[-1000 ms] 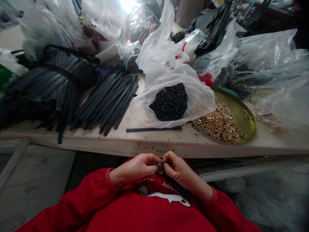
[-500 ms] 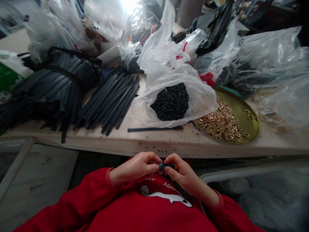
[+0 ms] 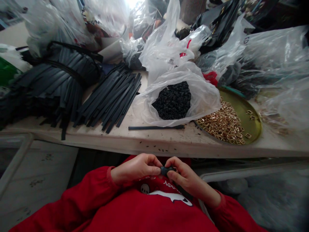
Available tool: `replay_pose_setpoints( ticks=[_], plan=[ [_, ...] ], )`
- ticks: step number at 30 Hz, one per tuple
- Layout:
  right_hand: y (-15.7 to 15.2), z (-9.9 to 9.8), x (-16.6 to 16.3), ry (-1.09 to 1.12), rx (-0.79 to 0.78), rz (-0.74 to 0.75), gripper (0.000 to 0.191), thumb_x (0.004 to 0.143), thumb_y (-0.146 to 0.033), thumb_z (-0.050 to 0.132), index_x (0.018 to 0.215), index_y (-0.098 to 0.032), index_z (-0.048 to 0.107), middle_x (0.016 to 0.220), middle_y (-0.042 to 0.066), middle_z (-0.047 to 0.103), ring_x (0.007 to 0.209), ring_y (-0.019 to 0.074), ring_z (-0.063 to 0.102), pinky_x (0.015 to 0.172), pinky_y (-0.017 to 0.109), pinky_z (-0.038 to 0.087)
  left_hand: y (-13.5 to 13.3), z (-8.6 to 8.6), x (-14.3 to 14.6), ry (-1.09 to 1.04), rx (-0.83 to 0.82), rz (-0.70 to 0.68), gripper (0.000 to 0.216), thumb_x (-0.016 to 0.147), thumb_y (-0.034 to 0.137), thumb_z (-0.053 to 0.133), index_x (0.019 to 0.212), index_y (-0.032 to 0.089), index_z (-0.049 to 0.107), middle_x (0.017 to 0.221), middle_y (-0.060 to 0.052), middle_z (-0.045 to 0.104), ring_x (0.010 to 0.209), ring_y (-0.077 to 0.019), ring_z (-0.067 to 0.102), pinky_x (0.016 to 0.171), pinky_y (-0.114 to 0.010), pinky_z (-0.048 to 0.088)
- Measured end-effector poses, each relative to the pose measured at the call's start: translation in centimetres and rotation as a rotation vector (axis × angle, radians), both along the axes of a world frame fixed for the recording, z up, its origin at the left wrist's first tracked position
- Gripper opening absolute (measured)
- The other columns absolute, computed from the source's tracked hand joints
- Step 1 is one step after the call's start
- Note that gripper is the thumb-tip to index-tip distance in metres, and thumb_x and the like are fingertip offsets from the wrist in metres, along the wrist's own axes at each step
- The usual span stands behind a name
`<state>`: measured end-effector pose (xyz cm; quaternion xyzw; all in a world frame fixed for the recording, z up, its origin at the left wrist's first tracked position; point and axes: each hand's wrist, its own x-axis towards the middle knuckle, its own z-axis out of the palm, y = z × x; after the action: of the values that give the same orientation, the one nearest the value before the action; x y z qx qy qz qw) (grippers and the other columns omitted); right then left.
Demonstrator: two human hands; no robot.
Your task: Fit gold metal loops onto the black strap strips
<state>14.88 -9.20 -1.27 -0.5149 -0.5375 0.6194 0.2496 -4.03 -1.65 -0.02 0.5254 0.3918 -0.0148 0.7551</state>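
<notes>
Close to my chest, below the table edge, my left hand [image 3: 137, 167] and my right hand [image 3: 183, 175] meet in a pinch on a small black loop [image 3: 166, 169] fitted on a black strap that runs down under my right hand. Both hands have their fingers curled tight on it. On the table ahead lie a single black strap [image 3: 156, 127], an open clear bag of small black loops [image 3: 172, 101] and a brass-coloured round tray [image 3: 251, 112] heaped with gold metal buckles [image 3: 220, 122].
A fan of black straps [image 3: 113, 96] and a larger bundle of straps [image 3: 50, 83] lie at the left. Several clear plastic bags [image 3: 270, 64] crowd the back and right. The pale table edge [image 3: 154, 146] runs just above my hands.
My hands stay together on the loop and strap; the fingers have shifted slightly, and the camera view has drifted a little.
</notes>
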Motion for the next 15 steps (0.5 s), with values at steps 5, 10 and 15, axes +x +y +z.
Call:
replay_pose_setpoints(
  ticks=[5,10,15],
  plan=[
    [0.0,0.7,-0.2,-0.223,0.131,0.076,0.013,0.084,-0.022,0.042,0.097,-0.019,0.045,0.081,0.002,0.058,0.070,0.0134,0.052,0.063,0.025,0.039,-0.1,0.3,-0.3,0.045,0.038,0.030,0.026,0.070,0.035,0.061,0.085,0.013,0.060,0.074,-0.001,0.063,0.062,-0.0105,0.054,0.053,-0.020,0.039],
    [0.0,1.1,-0.4,-0.085,0.149,0.143,0.035,0.085,-0.020,0.042,0.119,-0.021,0.035,0.106,0.007,0.059,0.095,0.0179,0.057,0.080,0.032,0.043,-0.6,0.2,0.6,0.061,0.175,-0.064,0.018,0.072,0.030,0.058,0.080,0.014,0.061,0.070,0.001,0.062,0.060,-0.0101,0.053,0.051,-0.019,0.037],
    [-0.1,-0.2,-0.7,0.071,0.067,-0.046,0.029,0.088,-0.033,0.038,0.114,-0.020,0.043,0.085,0.003,0.060,0.075,0.0128,0.057,0.069,0.026,0.046,-0.1,0.5,0.7,0.080,0.383,-0.151,0.022,0.078,0.033,0.049,0.084,0.015,0.061,0.074,0.000,0.064,0.064,-0.0125,0.055,0.054,-0.020,0.038]
  ],
)
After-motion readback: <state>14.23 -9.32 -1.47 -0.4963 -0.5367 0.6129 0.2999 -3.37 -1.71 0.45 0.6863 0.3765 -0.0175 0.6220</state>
